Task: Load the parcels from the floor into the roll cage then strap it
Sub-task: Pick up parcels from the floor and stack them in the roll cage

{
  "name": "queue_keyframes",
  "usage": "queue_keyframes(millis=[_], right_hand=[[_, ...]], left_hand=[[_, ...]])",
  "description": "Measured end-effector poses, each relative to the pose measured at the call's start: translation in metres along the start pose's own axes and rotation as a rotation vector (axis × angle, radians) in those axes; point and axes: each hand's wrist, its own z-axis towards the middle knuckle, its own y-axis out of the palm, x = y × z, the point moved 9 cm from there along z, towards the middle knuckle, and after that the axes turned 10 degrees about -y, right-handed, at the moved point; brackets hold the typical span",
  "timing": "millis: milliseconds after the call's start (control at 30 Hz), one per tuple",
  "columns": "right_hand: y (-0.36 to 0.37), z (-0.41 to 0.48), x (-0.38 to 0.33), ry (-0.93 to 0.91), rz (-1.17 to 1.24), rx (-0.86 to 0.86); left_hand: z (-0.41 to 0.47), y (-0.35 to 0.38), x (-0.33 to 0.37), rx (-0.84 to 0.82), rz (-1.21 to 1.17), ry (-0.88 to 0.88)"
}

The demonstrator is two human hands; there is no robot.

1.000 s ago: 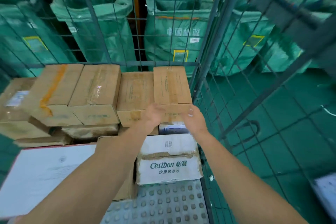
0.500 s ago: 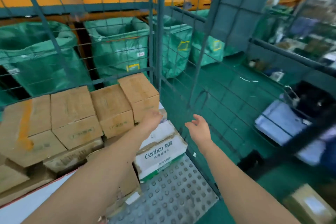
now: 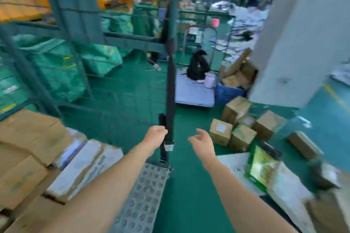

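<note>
Head view, motion-blurred. The roll cage (image 3: 75, 15) is seen from 9 to 12 o'clock, with its studded base plate (image 3: 144, 195) at 6 o'clock. Loaded parcels (image 3: 28, 147), brown and white cartons, are stacked inside the cage at 8 o'clock. A black strap (image 3: 170, 91) is hung down the cage post at centre, and its metal buckle (image 3: 169, 146) is seen just below the left hand (image 3: 155, 136). The left hand's fingers are curled round the strap's lower part. The right hand (image 3: 201, 142) is held just beside the strap at 5 o'clock, fingers loosely spread, nothing held. Floor parcels (image 3: 240, 128) are left in a heap on the green floor (image 3: 189, 185) at 3 o'clock. Green sacks (image 3: 56, 66) are seen behind the mesh at 10 o'clock.
</note>
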Motion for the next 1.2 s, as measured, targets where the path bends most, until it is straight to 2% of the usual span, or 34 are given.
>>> queue_keyframes(millis=[300, 433, 533, 900, 1200], right_hand=[[-0.233, -0.036, 0.091, 0.147, 0.008, 0.309], [-0.316, -0.038, 0.116, 0.168, -0.018, 0.349], [-0.357, -0.03, 0.126, 0.189, -0.011, 0.359], [-0.405, 0.059, 0.145, 0.243, 0.084, 0.339], [-0.394, 0.236, 0.125, 0.241, 0.106, 0.356]], left_hand=[[-0.049, 0.252, 0.042, -0.295, 0.181, 0.04], [-0.078, 0.341, 0.06, -0.365, 0.213, 0.073], [-0.085, 0.381, 0.072, -0.38, 0.23, 0.086], [-0.025, 0.429, 0.128, -0.311, 0.296, 0.085], [0.136, 0.439, 0.229, -0.308, 0.344, 0.088]])
